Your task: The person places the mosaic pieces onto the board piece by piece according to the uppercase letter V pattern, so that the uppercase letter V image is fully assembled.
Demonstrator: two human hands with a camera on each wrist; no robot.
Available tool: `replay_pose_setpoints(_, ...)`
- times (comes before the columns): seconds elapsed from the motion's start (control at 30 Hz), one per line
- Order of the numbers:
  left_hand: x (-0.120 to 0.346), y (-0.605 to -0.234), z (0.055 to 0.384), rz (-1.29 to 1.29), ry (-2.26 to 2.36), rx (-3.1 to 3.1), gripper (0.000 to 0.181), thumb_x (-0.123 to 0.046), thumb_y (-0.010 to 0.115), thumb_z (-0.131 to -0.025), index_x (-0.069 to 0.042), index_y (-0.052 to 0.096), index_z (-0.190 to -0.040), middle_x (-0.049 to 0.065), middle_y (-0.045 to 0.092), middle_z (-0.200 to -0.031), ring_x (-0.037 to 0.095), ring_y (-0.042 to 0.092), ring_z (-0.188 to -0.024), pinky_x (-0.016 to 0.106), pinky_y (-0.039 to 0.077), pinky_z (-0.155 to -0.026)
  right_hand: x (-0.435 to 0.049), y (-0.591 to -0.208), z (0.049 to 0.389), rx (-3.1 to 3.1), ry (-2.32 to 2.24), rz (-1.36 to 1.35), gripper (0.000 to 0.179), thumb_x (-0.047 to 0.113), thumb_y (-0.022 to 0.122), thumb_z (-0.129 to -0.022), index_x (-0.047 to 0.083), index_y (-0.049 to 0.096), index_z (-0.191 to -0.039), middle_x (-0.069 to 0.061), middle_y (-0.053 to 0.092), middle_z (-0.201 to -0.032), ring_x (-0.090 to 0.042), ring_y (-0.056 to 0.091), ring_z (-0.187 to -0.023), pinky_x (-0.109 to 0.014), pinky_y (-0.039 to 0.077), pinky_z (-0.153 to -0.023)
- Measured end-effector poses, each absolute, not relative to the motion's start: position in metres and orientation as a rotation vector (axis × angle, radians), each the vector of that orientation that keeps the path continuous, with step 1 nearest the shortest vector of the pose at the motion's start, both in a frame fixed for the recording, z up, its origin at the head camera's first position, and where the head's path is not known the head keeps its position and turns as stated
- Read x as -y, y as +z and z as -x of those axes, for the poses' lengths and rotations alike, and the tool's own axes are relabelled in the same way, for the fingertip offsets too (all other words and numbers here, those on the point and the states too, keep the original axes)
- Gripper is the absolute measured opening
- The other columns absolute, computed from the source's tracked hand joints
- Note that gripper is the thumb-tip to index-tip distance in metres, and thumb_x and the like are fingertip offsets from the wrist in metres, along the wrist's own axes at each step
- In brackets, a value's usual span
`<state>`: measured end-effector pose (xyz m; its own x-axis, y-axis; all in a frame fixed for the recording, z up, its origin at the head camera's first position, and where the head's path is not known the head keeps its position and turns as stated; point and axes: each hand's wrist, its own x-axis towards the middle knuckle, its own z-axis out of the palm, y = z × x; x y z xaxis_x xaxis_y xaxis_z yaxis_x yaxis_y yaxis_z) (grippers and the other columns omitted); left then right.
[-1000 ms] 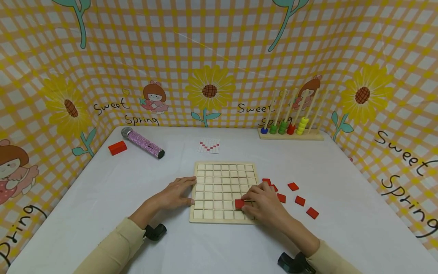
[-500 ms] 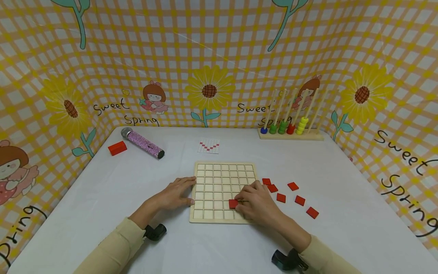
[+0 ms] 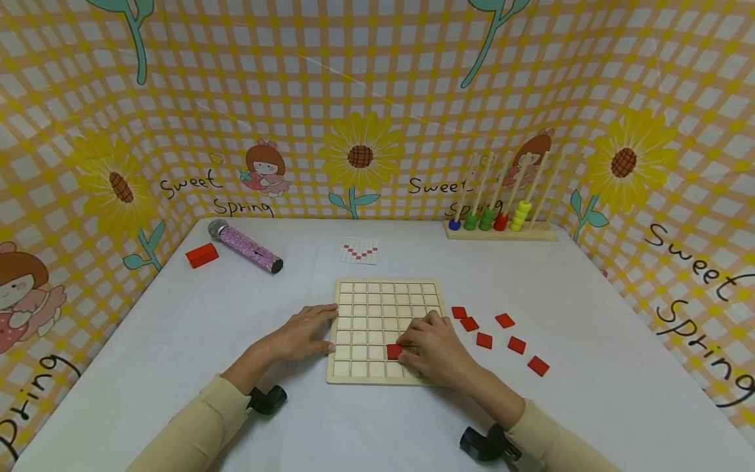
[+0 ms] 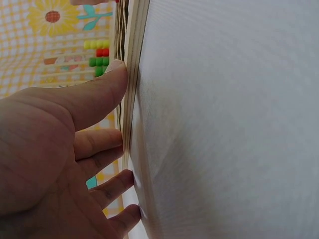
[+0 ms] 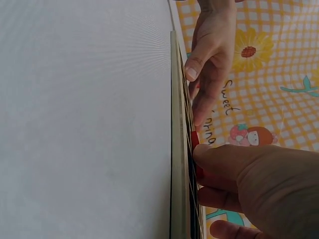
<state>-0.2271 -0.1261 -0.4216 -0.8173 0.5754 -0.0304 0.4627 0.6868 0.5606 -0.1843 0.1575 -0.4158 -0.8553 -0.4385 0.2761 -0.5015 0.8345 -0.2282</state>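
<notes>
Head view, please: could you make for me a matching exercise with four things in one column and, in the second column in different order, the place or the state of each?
Column one
1. Left hand
2. Right hand
3. Printed card
4. Glittery microphone

Column two
A. lies beside the red block
B. pinches a red tile at the wooden board
C. shows red squares in a V shape
D. touches the left edge of the wooden board

Right pairs: 1-D, 2-B, 3-C, 4-A

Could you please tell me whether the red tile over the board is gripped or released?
Gripped: the right hand pinches the red tile between thumb and fingers. Whether it touches the wooden board, I cannot tell.
</notes>
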Motion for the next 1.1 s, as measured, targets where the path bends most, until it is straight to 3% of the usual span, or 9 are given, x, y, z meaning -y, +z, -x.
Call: replay_pose_setpoints(1.1,0.1265,-0.4228,0.2278,-0.836,0.816,-2.691,0.068,-0.025,0.067,-0.087,-0.002,0.036,-0.143,0.013,0.032,-0.153,0.038,0.027,-0.14,0.059,0.024,-0.11,-0.156,-0.419,0.186,2.808,0.388,-0.755,0.023,0.031,0.081,-0.072,0.019,0.075,-0.091,0.006,0.065,-0.091,-0.013,0.041,-0.087,-0.03,0.029,-0.075)
